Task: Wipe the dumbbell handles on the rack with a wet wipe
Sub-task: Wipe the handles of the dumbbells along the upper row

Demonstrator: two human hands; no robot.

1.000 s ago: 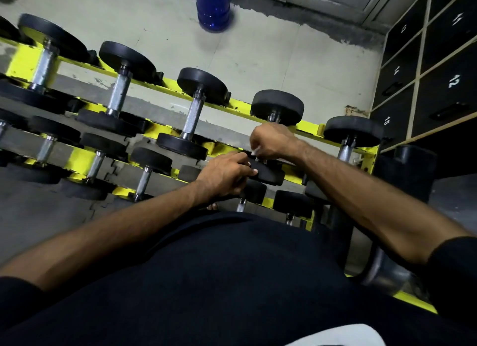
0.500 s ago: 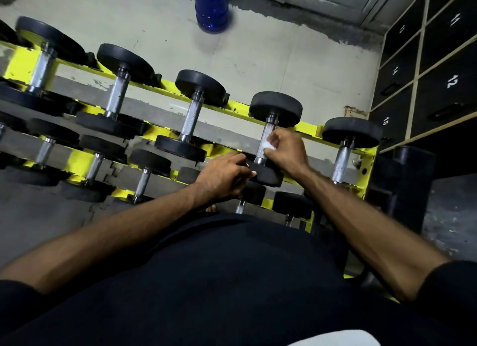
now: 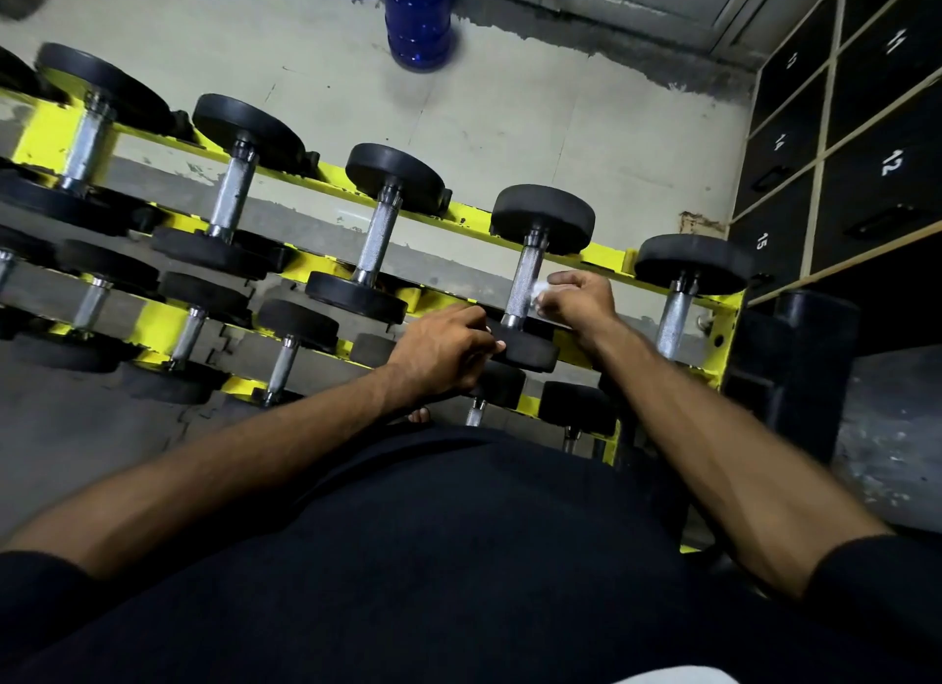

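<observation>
A yellow rack holds black dumbbells with knurled steel handles in two tiers. My right hand pinches a small white wet wipe just to the right of one upper-tier dumbbell handle; the handle is bare along its length. My left hand rests with curled fingers on that dumbbell's near black head. To the right stands another dumbbell, and to the left a third dumbbell.
Several smaller dumbbells lie on the lower tier. Blue water jugs stand on the floor beyond the rack. Numbered dark lockers fill the right side, with a black post beside the rack's end.
My right hand has come off the dumbbell handle and moved to its right with the wipe, leaving the handle uncovered. My left hand stays on the near head.
</observation>
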